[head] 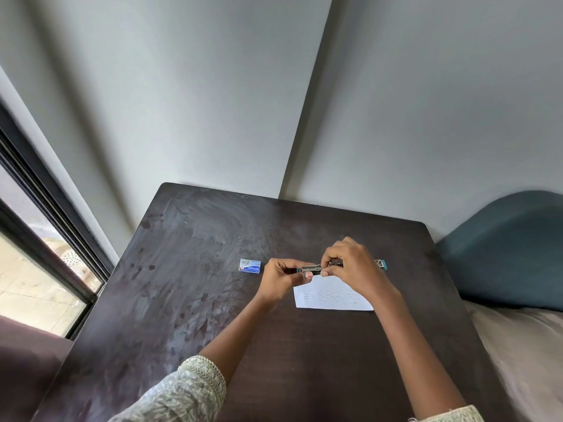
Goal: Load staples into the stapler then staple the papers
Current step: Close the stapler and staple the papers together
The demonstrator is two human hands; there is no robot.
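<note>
Left hand (281,277) and right hand (350,263) both pinched on the opened stapler (316,267), long axis 9-to-3 above the bench (198,300); papers (330,295) just at 6, staple box (249,265) at 9, nearer the left.

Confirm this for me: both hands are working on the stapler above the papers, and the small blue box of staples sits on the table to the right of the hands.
One detail is wrong. In the head view the box of staples lies on the table to the left of the hands, not the right. The rest holds: the left hand and right hand both work on the stapler above the papers.
</note>
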